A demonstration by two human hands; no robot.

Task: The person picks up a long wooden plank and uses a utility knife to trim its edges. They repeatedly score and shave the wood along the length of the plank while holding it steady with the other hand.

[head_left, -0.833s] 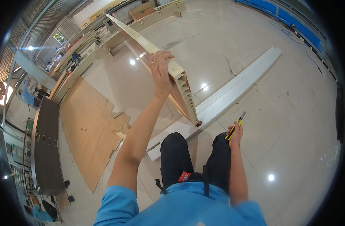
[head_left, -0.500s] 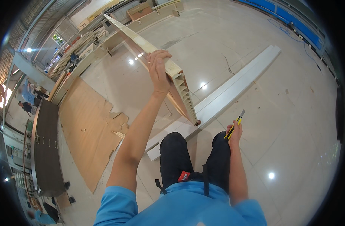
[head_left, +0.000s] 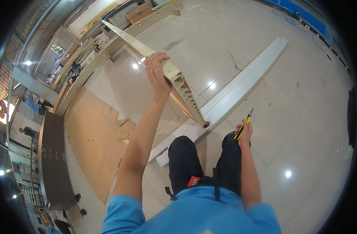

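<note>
Standing, tiled workshop floor. Left hand (head_left: 157,74), raised at upper centre of frame, fingers wrapped over the top edge of a long hollow-core panel (head_left: 174,80); the panel is tilted, its near cut end (head_left: 203,124) resting low by the knees, far end reaching to upper left. Right hand (head_left: 244,134), right of centre, clenched round a yellow utility knife (head_left: 243,124), blade pointing up, clear of the panel. A second white panel (head_left: 240,84) lies flat behind. Judgement: steadying stage; a cut would need the knife brought across.
</note>
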